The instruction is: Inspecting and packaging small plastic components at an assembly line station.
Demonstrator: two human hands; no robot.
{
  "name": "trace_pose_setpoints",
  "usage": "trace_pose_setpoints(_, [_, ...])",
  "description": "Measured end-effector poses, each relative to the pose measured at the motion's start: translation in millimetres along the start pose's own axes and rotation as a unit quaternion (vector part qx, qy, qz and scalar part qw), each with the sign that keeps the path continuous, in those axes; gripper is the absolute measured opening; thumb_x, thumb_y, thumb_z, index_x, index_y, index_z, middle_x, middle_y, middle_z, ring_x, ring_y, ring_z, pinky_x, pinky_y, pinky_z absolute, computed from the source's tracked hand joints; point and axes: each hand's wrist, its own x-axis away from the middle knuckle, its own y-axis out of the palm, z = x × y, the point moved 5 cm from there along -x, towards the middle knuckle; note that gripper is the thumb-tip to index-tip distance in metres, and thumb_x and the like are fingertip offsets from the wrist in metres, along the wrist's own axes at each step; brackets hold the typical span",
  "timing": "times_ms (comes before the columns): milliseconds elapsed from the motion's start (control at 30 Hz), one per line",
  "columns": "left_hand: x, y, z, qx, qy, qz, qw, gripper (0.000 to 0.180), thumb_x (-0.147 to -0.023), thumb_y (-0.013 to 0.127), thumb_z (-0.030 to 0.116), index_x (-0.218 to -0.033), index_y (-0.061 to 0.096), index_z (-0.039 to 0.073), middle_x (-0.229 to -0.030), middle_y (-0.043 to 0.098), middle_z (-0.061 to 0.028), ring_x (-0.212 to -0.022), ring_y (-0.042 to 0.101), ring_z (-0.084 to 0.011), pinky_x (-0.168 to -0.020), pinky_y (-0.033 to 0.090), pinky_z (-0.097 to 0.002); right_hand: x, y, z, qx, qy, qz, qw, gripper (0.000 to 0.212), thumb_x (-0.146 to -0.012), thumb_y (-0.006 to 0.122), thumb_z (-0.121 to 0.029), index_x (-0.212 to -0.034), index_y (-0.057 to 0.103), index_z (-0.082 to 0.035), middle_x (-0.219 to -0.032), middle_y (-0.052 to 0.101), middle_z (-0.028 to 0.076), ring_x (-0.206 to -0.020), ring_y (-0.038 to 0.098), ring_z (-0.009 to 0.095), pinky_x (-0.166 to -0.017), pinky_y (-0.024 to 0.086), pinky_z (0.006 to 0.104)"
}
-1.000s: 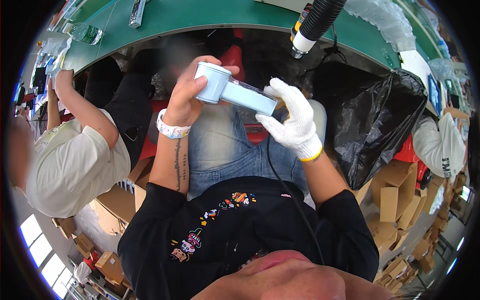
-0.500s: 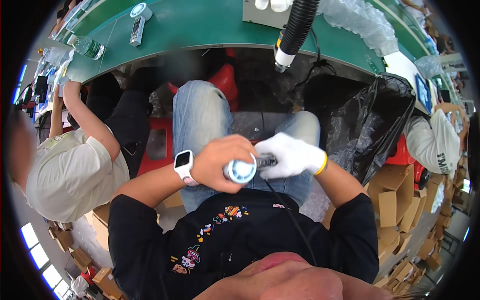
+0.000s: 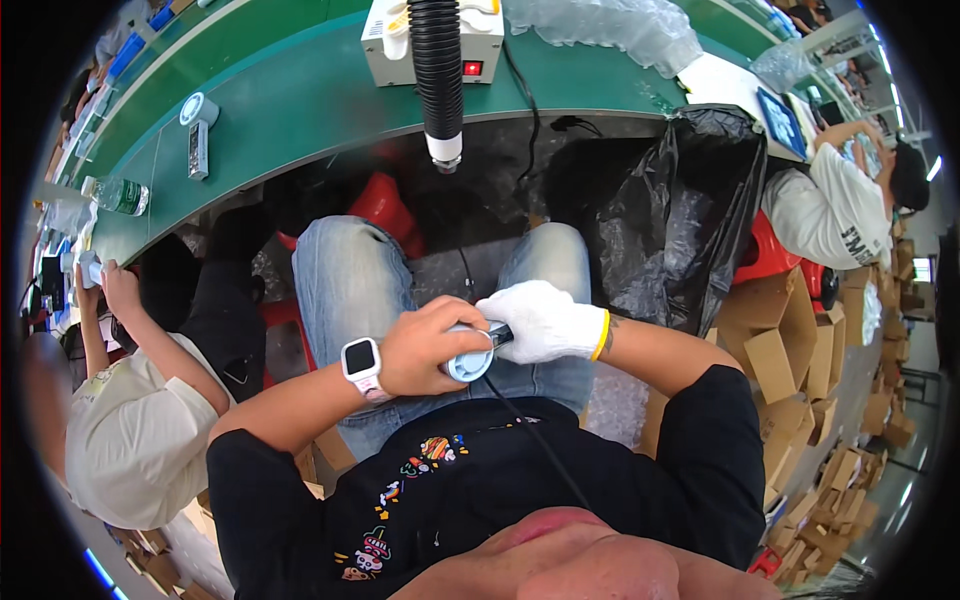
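My bare left hand [image 3: 425, 348], with a white watch [image 3: 361, 357] on its wrist, is wrapped round a light-blue cylindrical part [image 3: 468, 364] above my lap. One round end of that part faces up toward me. My right hand [image 3: 545, 322], in a white glove with a yellow cuff, is closed on a small dark piece [image 3: 500, 334] that meets the side of the cylinder. The glove hides most of the dark piece, so its kind cannot be made out.
A black hose [image 3: 436, 80] hangs over the green bench edge before a grey box [image 3: 385, 45] with a red switch. On the bench lie a light-blue round part [image 3: 199, 109], a slim grey part [image 3: 198, 150] and a bottle [image 3: 117, 195]. A black bag [image 3: 680, 220] and cartons [image 3: 765, 330] stand right; co-workers flank me.
The view has swung, so the bench and hose appear shifted left. The cylinder's end has tilted, and my gloved fingers now sit closer against it, covering more of the dark piece.
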Motion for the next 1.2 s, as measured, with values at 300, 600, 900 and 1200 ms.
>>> trace_pose_setpoints(300, [-15,-17,44,-0.038,0.005,-0.017,0.999,0.047,-0.059,0.087,0.016,-0.101,0.067,0.016,-0.107,0.065,-0.0028,-0.095,0.067,-0.0269,-0.067,0.057,-0.039,9,7,-33,-0.09,-0.108,-0.013,0.99,0.026,-0.076,0.074,-0.026,-0.096,0.07,-0.01,-0.085,0.071,0.017,-0.081,0.069,0.041,-0.071,0.056,0.0482])
trace_pose_setpoints(600, [-8,-1,-3,0.007,-0.033,0.074,0.997,0.041,-0.066,0.086,0.018,-0.102,0.068,0.012,-0.108,0.069,-0.0062,-0.094,0.07,-0.0278,-0.074,0.058,-0.038,-7,3,-14,-0.058,0.019,0.002,0.998,0.034,-0.075,0.078,-0.021,-0.106,0.071,-0.009,-0.093,0.072,0.018,-0.088,0.071,0.039,-0.078,0.057,0.0447])
trace_pose_setpoints(900, [78,-156,-71,0.043,-0.176,0.572,0.8,0.044,-0.09,0.069,0.025,-0.124,0.051,0.002,-0.111,0.063,-0.0126,-0.093,0.066,-0.0218,-0.083,0.057,-0.0387,19,-87,80,-0.14,0.01,0.469,0.872,0.039,-0.081,0.079,-0.009,-0.118,0.066,-0.002,-0.113,0.068,0.012,-0.097,0.067,0.02,-0.086,0.055,0.0347])
trace_pose_setpoints(1200, [-84,-339,-274,-0.322,-0.204,0.36,0.852,0.056,-0.094,0.071,0.023,-0.143,0.052,0.004,-0.126,0.065,-0.0137,-0.118,0.062,-0.0246,-0.1,0.049,-0.0374,41,-301,246,0.28,0.265,0.674,0.63,0.062,-0.089,0.075,-0.033,-0.138,0.053,-0.002,-0.137,0.057,0.018,-0.107,0.064,0.034,-0.095,0.053,0.0422])
